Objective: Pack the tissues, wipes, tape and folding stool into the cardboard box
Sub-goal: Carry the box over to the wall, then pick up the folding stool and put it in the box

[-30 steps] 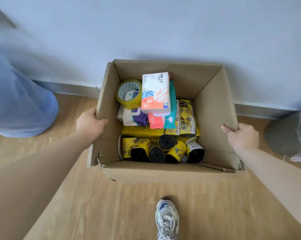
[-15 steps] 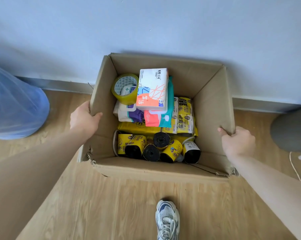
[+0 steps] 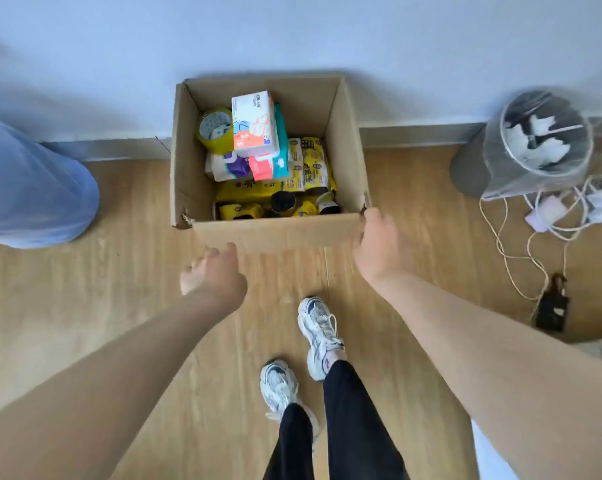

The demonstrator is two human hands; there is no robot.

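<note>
The box (image 3: 268,233) sits on the floor against the wall, straight ahead of me, holding tissues (image 3: 254,124), wipes (image 3: 270,166) and tape (image 3: 215,129). My right hand (image 3: 379,245) touches its near right corner, fingers loosely curled; my left hand (image 3: 214,277) hangs just short of its near wall, half-curled, empty. I see no stool.

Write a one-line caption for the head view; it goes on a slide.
Open brown cardboard box against the wall, filled with tissue packs and a yellow tape roll; right hand at its near corner.
</note>
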